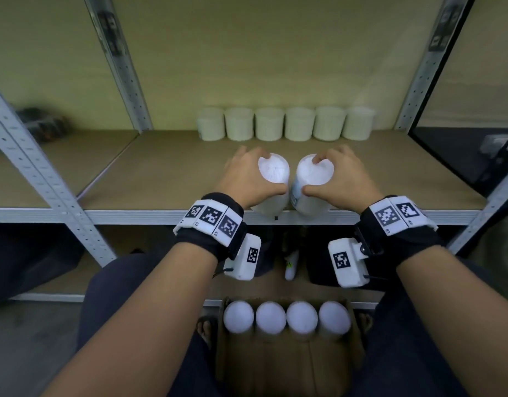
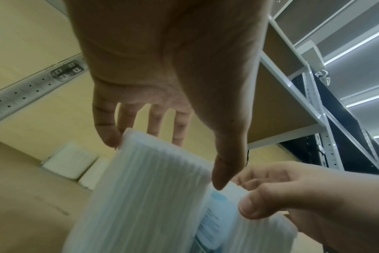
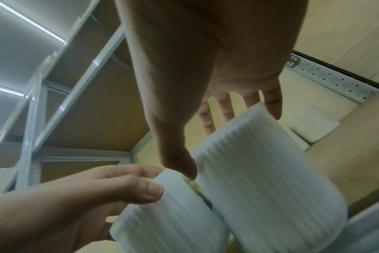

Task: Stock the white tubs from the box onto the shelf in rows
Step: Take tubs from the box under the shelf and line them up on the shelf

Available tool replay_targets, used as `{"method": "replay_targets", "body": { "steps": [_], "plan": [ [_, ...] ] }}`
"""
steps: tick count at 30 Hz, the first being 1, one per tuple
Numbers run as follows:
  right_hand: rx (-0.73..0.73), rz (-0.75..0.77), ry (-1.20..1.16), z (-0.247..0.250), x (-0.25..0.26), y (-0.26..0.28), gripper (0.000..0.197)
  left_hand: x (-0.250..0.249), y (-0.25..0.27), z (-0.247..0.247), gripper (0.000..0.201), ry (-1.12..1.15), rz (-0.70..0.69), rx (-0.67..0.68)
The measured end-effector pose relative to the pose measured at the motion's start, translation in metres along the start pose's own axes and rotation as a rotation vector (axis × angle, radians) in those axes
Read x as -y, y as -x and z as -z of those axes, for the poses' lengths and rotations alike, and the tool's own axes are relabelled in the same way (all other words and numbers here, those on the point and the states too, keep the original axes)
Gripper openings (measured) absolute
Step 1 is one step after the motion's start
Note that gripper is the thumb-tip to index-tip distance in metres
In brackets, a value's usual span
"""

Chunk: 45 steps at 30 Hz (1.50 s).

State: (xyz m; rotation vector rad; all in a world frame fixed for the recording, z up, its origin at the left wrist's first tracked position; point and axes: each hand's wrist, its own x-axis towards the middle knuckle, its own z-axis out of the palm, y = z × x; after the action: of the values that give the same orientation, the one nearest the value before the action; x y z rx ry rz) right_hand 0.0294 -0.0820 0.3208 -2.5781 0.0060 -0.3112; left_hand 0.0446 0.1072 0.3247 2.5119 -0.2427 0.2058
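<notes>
My left hand [image 1: 271,171] grips the rim of a ribbed white tub [image 1: 267,204] from above, thumb in front and fingers behind. My right hand [image 1: 313,175] holds a second tub [image 1: 311,203] the same way; it carries a blue label. Both tubs sit side by side, almost touching, over the front edge of the shelf board [image 1: 167,173]. I cannot tell whether they rest on it. A row of several tubs [image 1: 284,124] lines the back. The left wrist view shows my left hand [image 2: 164,160] on its tub [image 2: 151,188]; the right wrist view shows my right hand [image 3: 231,142] on its tub [image 3: 260,179].
A cardboard box [image 1: 287,365] stands between my knees with several more white tubs [image 1: 287,316] along its far side. Grey metal uprights [image 1: 38,173] frame the shelf bay. A dark object [image 1: 44,124] lies at the back of the neighbouring bay. Dark items fill the lower shelf.
</notes>
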Motion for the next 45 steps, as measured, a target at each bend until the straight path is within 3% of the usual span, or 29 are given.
{"method": "replay_targets", "body": {
  "steps": [4,16,21,27,33,45],
  "plan": [
    [0.010,-0.004,0.000,-0.013,-0.010,-0.015,0.049,0.005,-0.020,-0.010,0.061,-0.002,0.001,0.040],
    [0.044,0.038,0.068,-0.014,-0.014,-0.020,0.052,0.014,-0.027,-0.017,0.059,-0.089,-0.052,0.123],
    [0.054,0.088,0.089,-0.001,-0.015,-0.011,0.040,0.016,-0.010,-0.011,0.035,-0.105,-0.138,0.013],
    [0.120,0.121,0.197,0.005,-0.013,-0.010,0.042,0.014,-0.009,-0.011,0.030,-0.099,-0.183,0.005],
    [0.054,0.095,0.360,0.003,-0.012,-0.015,0.045,0.001,-0.016,-0.025,0.029,-0.136,-0.235,-0.015],
    [-0.021,0.027,0.393,0.014,-0.047,-0.043,0.040,-0.035,-0.063,-0.058,0.030,-0.142,-0.274,0.002]
  ]
}}
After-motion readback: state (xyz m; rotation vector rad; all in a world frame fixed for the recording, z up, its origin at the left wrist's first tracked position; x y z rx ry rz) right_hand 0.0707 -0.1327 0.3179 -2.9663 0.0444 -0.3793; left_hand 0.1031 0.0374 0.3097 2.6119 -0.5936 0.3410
